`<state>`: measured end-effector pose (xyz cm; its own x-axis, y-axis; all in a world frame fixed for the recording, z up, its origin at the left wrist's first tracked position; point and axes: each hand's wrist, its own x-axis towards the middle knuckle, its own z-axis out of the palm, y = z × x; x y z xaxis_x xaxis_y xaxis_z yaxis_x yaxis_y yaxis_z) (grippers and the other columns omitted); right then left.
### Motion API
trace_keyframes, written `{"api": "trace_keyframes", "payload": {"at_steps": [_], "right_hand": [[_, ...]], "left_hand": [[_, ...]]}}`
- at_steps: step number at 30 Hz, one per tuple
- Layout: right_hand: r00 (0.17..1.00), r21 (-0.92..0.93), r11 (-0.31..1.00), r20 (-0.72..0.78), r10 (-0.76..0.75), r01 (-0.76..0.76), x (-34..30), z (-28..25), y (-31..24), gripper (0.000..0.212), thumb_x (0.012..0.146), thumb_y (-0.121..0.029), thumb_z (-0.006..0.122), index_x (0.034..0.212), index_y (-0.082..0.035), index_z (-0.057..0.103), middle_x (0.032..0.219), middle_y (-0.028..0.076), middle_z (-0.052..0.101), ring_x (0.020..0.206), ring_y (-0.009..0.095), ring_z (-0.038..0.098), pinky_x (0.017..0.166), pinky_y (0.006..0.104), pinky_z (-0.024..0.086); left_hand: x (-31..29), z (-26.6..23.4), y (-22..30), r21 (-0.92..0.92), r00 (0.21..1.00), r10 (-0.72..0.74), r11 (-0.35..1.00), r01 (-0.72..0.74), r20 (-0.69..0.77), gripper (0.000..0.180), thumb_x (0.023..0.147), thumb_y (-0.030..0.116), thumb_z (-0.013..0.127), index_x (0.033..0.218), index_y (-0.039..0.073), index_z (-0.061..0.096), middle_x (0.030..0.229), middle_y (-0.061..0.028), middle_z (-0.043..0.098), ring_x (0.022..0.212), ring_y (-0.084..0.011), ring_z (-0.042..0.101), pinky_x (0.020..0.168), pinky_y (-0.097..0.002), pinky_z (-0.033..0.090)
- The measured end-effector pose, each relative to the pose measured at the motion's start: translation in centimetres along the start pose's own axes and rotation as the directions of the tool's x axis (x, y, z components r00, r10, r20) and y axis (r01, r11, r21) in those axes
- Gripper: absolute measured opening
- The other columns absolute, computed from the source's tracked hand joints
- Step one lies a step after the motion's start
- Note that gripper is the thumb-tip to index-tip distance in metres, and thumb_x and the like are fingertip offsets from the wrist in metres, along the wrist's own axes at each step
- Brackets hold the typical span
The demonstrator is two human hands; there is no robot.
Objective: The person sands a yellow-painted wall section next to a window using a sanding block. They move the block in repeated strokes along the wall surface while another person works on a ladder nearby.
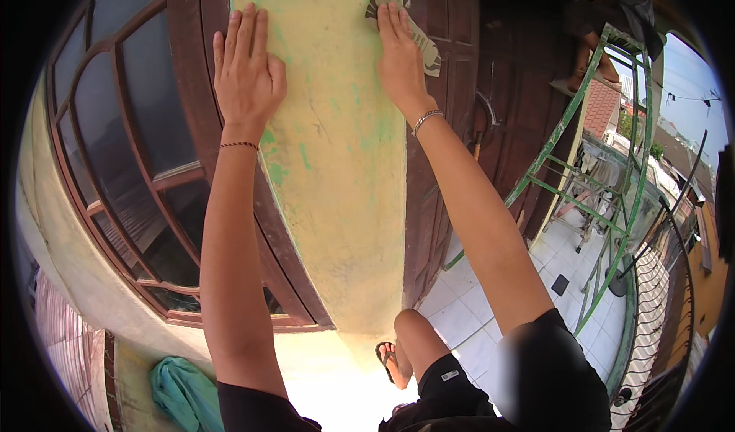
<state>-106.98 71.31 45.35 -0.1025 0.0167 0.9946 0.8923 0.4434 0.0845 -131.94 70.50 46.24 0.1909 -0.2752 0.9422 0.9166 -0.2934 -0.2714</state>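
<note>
My left hand (250,68) lies flat against the yellow wall strip (337,202) beside the brown window frame (187,57), its fingers stretched upward and nothing in it. Higher up at the right edge of that strip, my right hand (400,53) presses a sheet of sandpaper (427,49) to the wall, close to the dark wooden door frame (426,126). Tan with dark printed patches, the sheet sticks out on both sides of the fingers. Green patches and scuffs show through the worn yellow paint.
To the right, a green metal stepladder (566,137) stands on white floor tiles (467,325), with another person's legs (593,60) near its top. A black railing (681,294) runs along the right edge. Teal cloth (184,394) lies at lower left. A dark door (501,87) is behind my right arm.
</note>
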Motion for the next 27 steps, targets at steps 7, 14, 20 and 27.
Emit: {"api": "trace_keyframes", "payload": {"at_steps": [7, 14, 20, 27], "right_hand": [[0.968, -0.015, 0.998, 0.247, -0.048, 0.053, -23.9, 1.2, -3.4, 0.07, 0.091, 0.016, 0.05, 0.157, -0.001, 0.037, 0.167, 0.017, 0.03, 0.154, 0.037, 0.029, 0.125, 0.0492, 0.034], [0.997, -0.049, 0.996, 0.022, -0.072, 0.073, -5.4, 1.4, -0.3, 0.069, 0.088, 0.019, 0.045, 0.155, 0.003, 0.037, 0.165, 0.022, 0.032, 0.153, 0.04, 0.029, 0.124, 0.0484, 0.036], [0.998, 0.012, 0.998, 0.006, -0.06, 0.06, 5.6, -0.8, 2.7, 0.071, 0.087, 0.019, 0.045, 0.155, 0.001, 0.039, 0.165, 0.02, 0.032, 0.153, 0.038, 0.029, 0.124, 0.0466, 0.035], [0.9, 0.02, 0.913, 0.159, -0.406, 0.408, -12.2, 1.5, -0.1, 0.066, 0.091, 0.014, 0.051, 0.155, 0.0, 0.039, 0.164, 0.017, 0.036, 0.152, 0.035, 0.034, 0.124, 0.0479, 0.038]], "left_hand": [[0.3, 0.0, -0.1, 0.104, 1.0, 0.017, 0.994, -0.018, 0.011, 0.06, 0.093, 0.017, 0.044, 0.152, 0.011, 0.051, 0.161, -0.0087, 0.044, 0.15, -0.0266, 0.04, 0.125, -0.0489, 0.028], [-0.6, -0.5, -0.3, 0.16, 0.998, 0.014, 0.987, -0.024, 0.061, 0.06, 0.094, 0.019, 0.043, 0.153, 0.011, 0.05, 0.162, -0.0092, 0.044, 0.15, -0.0259, 0.04, 0.126, -0.0481, 0.026], [0.6, 0.1, 1.1, 0.141, 0.998, 0.008, 0.99, -0.016, 0.055, 0.06, 0.094, 0.019, 0.043, 0.153, 0.009, 0.049, 0.162, -0.0098, 0.043, 0.151, -0.0255, 0.038, 0.127, -0.0463, 0.025], [-0.8, -1.0, 0.7, 0.146, 0.993, 0.026, 0.988, -0.044, 0.118, 0.061, 0.094, 0.02, 0.044, 0.153, 0.006, 0.048, 0.163, -0.0111, 0.041, 0.152, -0.0252, 0.035, 0.128, -0.0449, 0.024]]}}
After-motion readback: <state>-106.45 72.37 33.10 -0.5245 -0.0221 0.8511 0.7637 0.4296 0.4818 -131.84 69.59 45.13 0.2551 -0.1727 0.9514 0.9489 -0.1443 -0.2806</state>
